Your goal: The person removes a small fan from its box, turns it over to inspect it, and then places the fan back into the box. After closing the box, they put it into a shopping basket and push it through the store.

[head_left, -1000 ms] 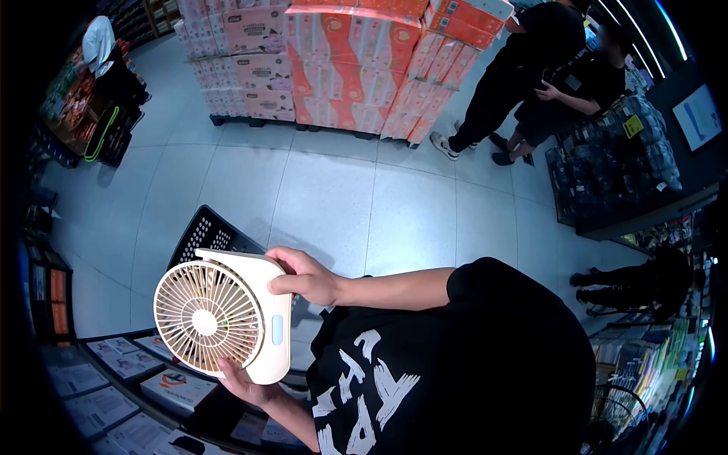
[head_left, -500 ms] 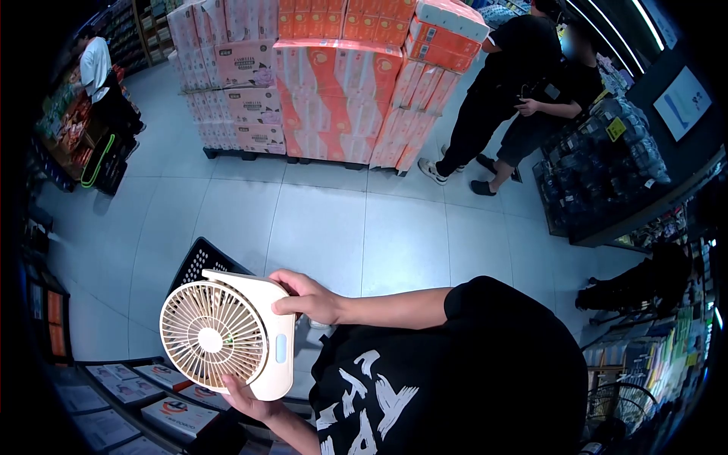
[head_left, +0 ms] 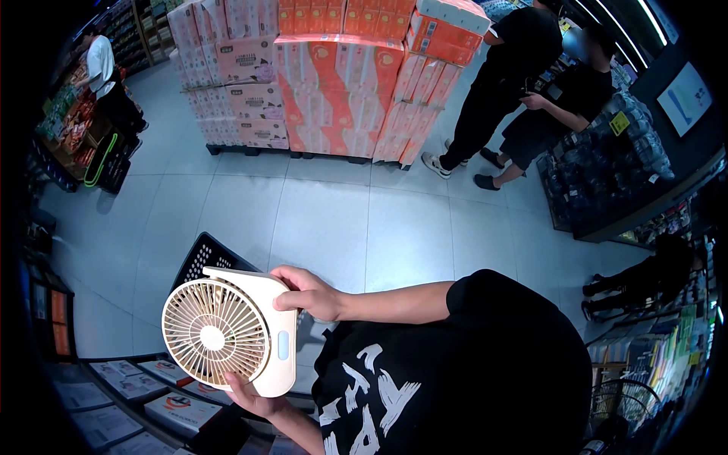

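Observation:
A cream portable fan (head_left: 212,337) with a round grille is held in front of my body, its front facing up toward me. My right hand (head_left: 309,294) grips the upper edge of its base, thumb on the front. From the lower side, my left hand (head_left: 256,398) holds the fan's rim, a thumb against the grille and the other fingers mostly hidden behind. Partly covered by the fan is a black perforated basket (head_left: 203,254). The fan's base carries a pale oval panel (head_left: 283,345).
Boxed goods (head_left: 182,409) fill a shelf at lower left. Ahead, stacked pink and orange packs (head_left: 334,98) stand on pallets on the tiled floor (head_left: 326,212). Two people (head_left: 493,91) stand right of the stack; another person (head_left: 102,68) is at far left. A wire-caged fan (head_left: 626,402) sits lower right.
The fan and both hands keep nearly the same place and grip. My view has shifted slightly. At upper right, one person's hands and legs have moved a little.

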`<state>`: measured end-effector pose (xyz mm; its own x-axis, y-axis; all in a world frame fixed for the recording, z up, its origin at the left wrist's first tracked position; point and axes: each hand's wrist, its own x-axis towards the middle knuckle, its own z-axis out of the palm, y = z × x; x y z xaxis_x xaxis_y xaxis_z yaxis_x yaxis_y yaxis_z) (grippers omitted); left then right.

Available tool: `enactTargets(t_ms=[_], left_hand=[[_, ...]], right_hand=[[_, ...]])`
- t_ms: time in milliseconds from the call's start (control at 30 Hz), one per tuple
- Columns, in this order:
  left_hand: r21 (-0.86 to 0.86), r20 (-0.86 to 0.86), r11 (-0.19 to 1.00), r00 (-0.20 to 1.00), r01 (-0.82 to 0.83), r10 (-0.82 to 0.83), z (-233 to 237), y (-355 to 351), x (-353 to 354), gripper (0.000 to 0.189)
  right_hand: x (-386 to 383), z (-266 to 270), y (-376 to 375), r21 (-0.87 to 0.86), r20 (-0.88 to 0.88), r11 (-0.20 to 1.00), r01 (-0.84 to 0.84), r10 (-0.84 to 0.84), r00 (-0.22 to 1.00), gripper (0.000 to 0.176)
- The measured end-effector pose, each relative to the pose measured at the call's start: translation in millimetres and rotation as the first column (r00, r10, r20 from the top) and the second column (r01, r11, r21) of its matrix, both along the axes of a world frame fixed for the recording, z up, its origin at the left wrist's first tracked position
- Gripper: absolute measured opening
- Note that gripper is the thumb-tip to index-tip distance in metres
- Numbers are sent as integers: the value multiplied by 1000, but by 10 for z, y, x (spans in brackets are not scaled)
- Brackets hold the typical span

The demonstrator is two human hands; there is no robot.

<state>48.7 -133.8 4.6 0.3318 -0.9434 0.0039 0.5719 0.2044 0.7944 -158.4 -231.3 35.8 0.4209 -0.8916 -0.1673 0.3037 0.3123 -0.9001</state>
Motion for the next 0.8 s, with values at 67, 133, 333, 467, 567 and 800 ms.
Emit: enactTargets(t_ms=[67, 133, 333, 467, 567, 800], left_hand=[[6, -10, 1000, 1000, -4, 4, 19, -7, -20, 57], [14, -23, 1000, 1000, -19, 20, 33, 2, -26, 57], [26, -30, 999, 999, -41, 42, 36, -1, -38, 58], [12, -10, 999, 999, -46, 46, 45, 0, -47, 58], [-2, 54, 999, 997, -52, 52, -15, 11, -11, 57], [26, 9, 999, 999, -32, 31, -3, 19, -22, 57]], right_hand=[[-29, 27, 1, -6, -6, 1000, -26, 26, 1000, 43], [-28, 26, 5, -28, -14, 999, -18, 18, 1000, 43], [-15, -23, -16, -14, -5, 1000, -19, 19, 1000, 43], [-55, 34, -11, -11, 5, 999, -47, 47, 999, 42], [-31, -1, -14, 7, 1, 999, -31, 31, 1000, 43], [-54, -37, -29, 9, 21, 999, -38, 38, 999, 44]])
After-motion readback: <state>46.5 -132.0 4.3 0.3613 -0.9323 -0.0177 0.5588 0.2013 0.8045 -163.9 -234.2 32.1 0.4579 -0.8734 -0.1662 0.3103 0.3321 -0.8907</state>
